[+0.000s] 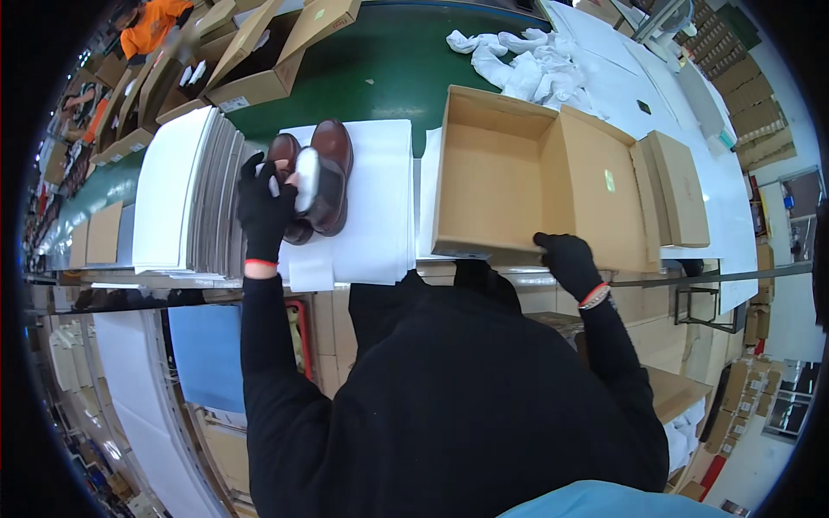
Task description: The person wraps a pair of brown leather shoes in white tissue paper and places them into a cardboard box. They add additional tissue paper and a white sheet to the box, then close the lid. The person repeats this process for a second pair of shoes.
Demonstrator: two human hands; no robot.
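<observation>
My left hand (pixel 266 200), in a black glove with bare fingertips, is closed on a small white packet (pixel 307 180) above a pair of brown leather shoes (pixel 332 142). The packet is blurred, so its exact kind is unclear, and it hides part of the shoes. Side by side, the shoes rest on white sheets of paper (pixel 380 190), toes pointing away from me. To the right stands an open cardboard shoe box (pixel 496 164), its lid folded out on the right side. My gloved right hand (pixel 570 263) grips the box's near edge.
A tall stack of white sheets (pixel 173 190) stands left of the shoes. Open cartons (pixel 259 78) line the far left of the green table. Crumpled white paper (pixel 527 65) lies behind the box. A person in orange (pixel 151 30) is at the far left.
</observation>
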